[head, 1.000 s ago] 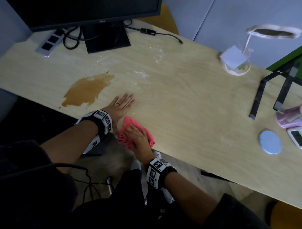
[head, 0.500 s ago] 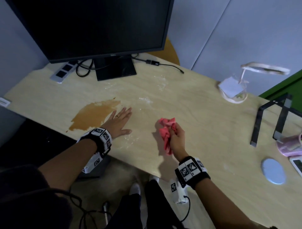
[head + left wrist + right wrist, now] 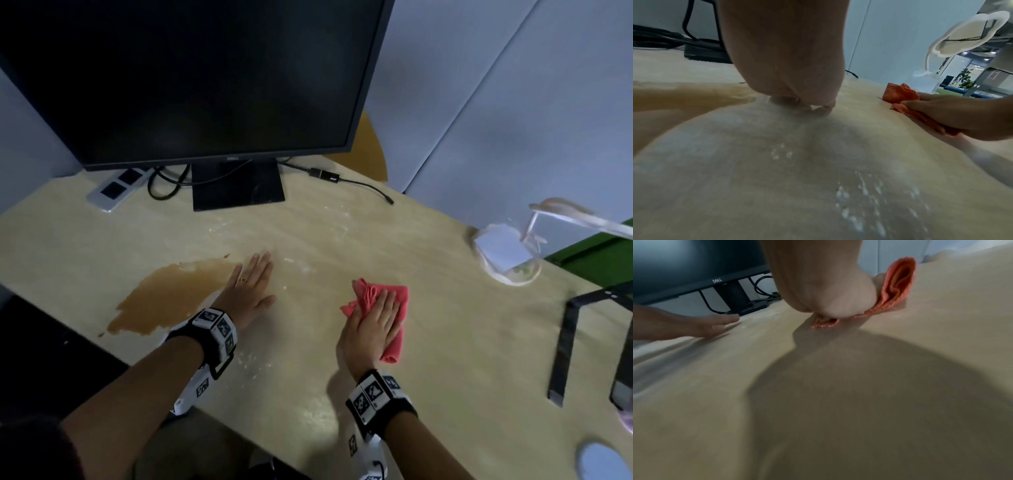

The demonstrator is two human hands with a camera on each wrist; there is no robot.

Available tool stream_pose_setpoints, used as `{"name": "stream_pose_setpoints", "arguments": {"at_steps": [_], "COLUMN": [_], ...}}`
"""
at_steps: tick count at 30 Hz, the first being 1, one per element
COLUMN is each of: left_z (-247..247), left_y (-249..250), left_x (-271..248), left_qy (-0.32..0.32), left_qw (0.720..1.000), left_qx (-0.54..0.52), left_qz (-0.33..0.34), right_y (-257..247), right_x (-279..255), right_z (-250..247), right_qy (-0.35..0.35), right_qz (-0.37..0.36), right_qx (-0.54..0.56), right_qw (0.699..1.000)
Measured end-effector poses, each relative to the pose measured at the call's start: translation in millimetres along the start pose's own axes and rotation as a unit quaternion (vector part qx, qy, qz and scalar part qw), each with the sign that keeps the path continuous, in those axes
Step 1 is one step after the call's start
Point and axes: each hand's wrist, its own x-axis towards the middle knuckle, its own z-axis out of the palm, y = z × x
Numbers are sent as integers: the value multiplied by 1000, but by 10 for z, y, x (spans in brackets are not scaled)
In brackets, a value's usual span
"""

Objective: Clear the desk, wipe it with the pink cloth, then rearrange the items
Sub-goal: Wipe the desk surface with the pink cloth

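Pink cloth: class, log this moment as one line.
stage: wiping | right hand presses pink cloth flat | left hand flat on desk | brown spill unwiped

**Readable text: one brand plus tag patterns**

"DELL" on the monitor bottom bezel, head and right wrist views. Small white logo on cable adapter, too small to read. Wristbands carry black-white marker patterns, no text.

Crumpled pink cloth flat on desk
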Motion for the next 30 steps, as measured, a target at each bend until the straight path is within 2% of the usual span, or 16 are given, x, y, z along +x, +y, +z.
{"name": "stream_pose_setpoints", "arguments": {"at_steps": [11,20,26,30], "left_z": [190,186,140,163], "left_y": [7,31,44,34], "left_x": [250,253,246,249], "left_qy": [120,116,123,128], "left_qw": [992,993,991,990], "left_qx": [37,38,46,54], "left_qz": [16,4,3,3], "right_y": [-388,-761,-979,-1039], "right_x": [1131,1827,2026,2023], "right_z": [127,276,385,431], "right_qy": [-18,-52,-87,-113], "right_qz": [10,-30,-105,-192], "right_qx": [-1,13,13,50], "right_qw": [1000,998,991,974]}}
